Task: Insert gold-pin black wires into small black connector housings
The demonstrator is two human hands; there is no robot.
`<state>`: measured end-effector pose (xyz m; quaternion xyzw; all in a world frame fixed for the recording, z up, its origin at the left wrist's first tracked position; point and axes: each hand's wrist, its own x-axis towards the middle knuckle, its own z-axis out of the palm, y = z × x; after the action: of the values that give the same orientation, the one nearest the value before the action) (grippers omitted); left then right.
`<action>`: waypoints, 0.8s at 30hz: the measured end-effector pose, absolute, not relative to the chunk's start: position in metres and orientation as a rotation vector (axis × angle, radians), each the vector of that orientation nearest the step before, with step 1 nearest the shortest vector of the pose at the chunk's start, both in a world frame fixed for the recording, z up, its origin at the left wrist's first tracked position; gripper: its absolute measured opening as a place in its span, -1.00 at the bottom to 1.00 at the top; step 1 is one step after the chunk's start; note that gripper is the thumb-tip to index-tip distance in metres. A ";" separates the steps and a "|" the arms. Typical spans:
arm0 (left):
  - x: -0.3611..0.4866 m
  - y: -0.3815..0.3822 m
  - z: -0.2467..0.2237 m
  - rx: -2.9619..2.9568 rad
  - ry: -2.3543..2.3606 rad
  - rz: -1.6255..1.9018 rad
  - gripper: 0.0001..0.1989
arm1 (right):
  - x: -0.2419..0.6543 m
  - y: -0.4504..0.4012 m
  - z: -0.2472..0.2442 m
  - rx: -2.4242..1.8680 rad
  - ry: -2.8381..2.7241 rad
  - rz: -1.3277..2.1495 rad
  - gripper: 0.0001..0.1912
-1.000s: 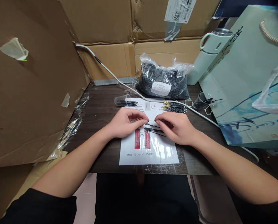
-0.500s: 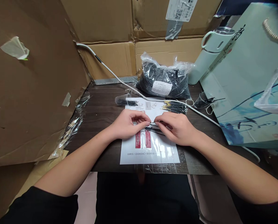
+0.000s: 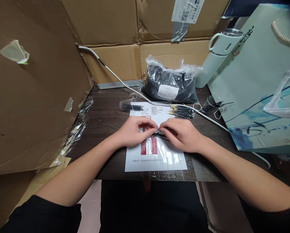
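Left hand and right hand pinched closed, apparently on 1 thin dark piece; fine 2-handed fingertip work, seemingly; calls for steady alignment

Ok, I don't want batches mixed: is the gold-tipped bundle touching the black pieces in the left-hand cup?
Apart. The head view shows a stretch of the printed sheet between the gold-tipped bundle and the black pieces in the cup.

Printed on the white sheet on my bench: "DRS-206DC-E001-", its small top lines too blurred. Box label: QR code, barcode.
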<state>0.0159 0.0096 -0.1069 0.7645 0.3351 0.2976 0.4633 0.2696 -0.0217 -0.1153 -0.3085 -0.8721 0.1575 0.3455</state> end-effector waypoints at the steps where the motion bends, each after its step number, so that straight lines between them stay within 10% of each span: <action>1: 0.016 0.009 -0.107 1.880 0.822 0.730 -0.87 | 0.270 -0.022 -0.115 -0.803 -2.265 0.411 -0.85; 24: -0.006 0.029 -0.097 2.413 1.073 0.799 -0.85 | 0.276 -0.011 -0.127 -1.084 -2.334 0.297 -0.78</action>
<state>-0.0065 0.0286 -0.0968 0.8586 0.3818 0.2843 0.1904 0.2757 -0.0114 -0.1270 -0.4027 -0.8669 0.1104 0.2722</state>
